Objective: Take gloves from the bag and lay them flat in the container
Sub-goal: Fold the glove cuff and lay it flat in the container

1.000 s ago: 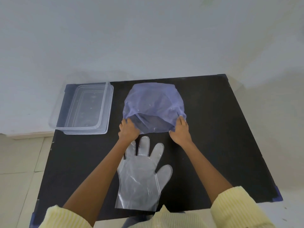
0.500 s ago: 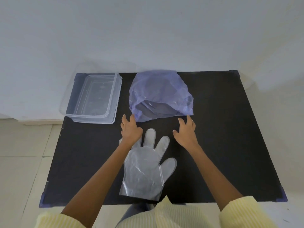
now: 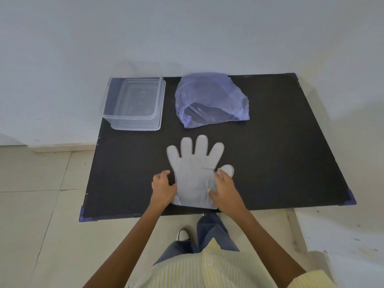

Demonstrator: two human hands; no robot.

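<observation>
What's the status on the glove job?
Left hand and right hand on glove, flat on table. Container empty. Path clear.

The container (image 3: pixel 135 104), upper left of centre, has an open top. The bag (image 3: pixel 209 100) stands just beside it to the right. Bare worktop (image 3: pixel 128 163) separates the container from the glove (image 3: pixel 194 169) lower down; nothing stands between.

Both hands (image 3: pixel 195 188) touch the glove (image 3: pixel 194 173) on the black table (image 3: pixel 280 152).
</observation>
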